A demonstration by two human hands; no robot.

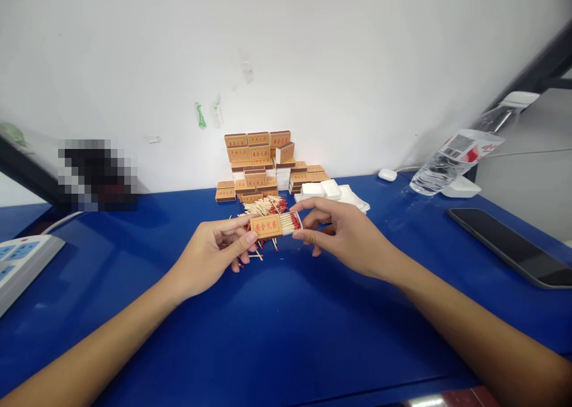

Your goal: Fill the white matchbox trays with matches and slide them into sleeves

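Note:
A matchbox (266,226) is held in front of me, its tray pulled partway out to the right and filled with red-tipped matches (289,222). My left hand (223,246) grips the sleeve's left end between thumb and fingers. At the right end, the thumb and forefinger of my right hand (339,231) pinch the edges of the white tray. Just behind the box lies a heap of loose matches (268,204), partly hidden by the box and my left fingers.
Stacked matchboxes (259,154) stand against the wall, with white trays (330,189) to their right. A plastic bottle (465,151), a phone (512,246) and a small white case (387,174) are on the right. A power strip (27,264) lies at the left of the blue table (268,335).

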